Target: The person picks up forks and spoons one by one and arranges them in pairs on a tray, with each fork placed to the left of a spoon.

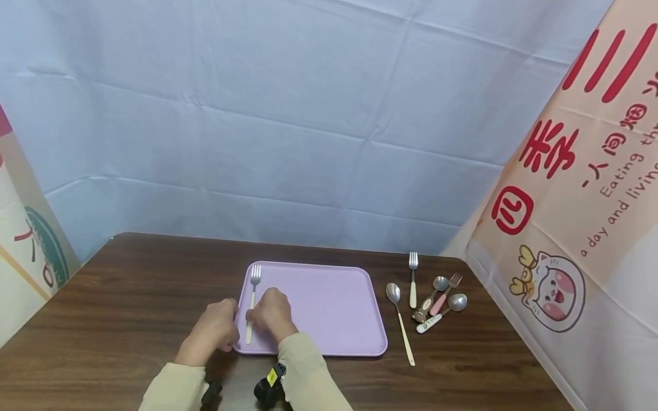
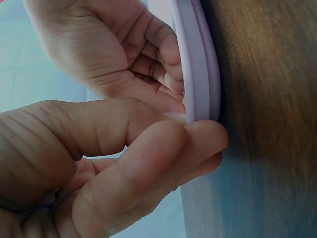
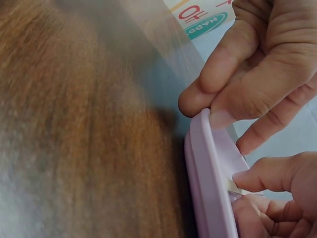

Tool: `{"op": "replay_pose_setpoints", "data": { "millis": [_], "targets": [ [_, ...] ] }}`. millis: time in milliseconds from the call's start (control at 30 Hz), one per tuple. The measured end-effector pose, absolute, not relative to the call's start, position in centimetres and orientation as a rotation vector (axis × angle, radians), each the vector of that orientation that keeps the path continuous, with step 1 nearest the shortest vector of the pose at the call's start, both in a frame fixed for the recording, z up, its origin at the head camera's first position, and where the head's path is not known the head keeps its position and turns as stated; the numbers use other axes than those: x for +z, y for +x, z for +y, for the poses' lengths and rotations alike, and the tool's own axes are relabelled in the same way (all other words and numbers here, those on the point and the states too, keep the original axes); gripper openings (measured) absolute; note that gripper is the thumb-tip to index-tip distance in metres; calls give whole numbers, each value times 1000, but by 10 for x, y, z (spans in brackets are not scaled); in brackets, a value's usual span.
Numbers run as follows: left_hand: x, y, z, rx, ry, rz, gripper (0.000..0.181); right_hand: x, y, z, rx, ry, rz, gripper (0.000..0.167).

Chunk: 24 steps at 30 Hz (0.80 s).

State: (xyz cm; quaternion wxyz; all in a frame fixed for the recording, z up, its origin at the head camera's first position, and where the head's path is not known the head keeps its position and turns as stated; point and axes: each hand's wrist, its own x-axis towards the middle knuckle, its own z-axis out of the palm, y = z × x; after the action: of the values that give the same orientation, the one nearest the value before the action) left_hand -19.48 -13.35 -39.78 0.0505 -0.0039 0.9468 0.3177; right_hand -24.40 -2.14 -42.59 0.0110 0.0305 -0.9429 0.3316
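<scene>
A light purple tray (image 1: pixel 334 308) lies on the table. My left hand (image 1: pixel 218 324) is at its left edge and pinches the rim (image 3: pixel 205 148) between thumb and fingers. A fork (image 1: pixel 255 275) with a pale cream handle lies lengthwise along the tray's left side, tines pointing away from me. My right hand (image 1: pixel 272 311) reaches over the tray and pinches the fork's handle (image 3: pixel 234 186) between thumb and fingertips. The right fingers cover part of that handle in the head view.
Right of the tray lie a long-handled spoon (image 1: pixel 393 293), a cream-handled fork (image 1: pixel 413 282), a pink-handled fork (image 1: pixel 437 304), a bear-handled spoon (image 1: pixel 425 305) and a white-handled spoon (image 1: pixel 430 323). A pale blue cloth (image 1: pixel 288 142) hangs behind the brown wooden table (image 1: pixel 128 308).
</scene>
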Motion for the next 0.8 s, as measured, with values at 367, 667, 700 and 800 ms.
{"op": "replay_pose_setpoints", "data": {
  "millis": [367, 667, 700, 800],
  "targets": [
    [-401, -193, -135, 989, -3, 2901, 28, -427, -241, -17, 1170, 133, -2914, 23],
    [-403, -191, -136, 952, 55, 2959, 23, -425, -236, -12, 1216, 206, -2906, 22],
    [-403, -191, -136, 958, 52, 2956, 23, -424, -236, -12, 1210, 208, -2902, 22],
    [-403, -191, -136, 967, 50, 2948, 24, -424, -235, -11, 1210, 219, -2892, 23]
  ]
}}
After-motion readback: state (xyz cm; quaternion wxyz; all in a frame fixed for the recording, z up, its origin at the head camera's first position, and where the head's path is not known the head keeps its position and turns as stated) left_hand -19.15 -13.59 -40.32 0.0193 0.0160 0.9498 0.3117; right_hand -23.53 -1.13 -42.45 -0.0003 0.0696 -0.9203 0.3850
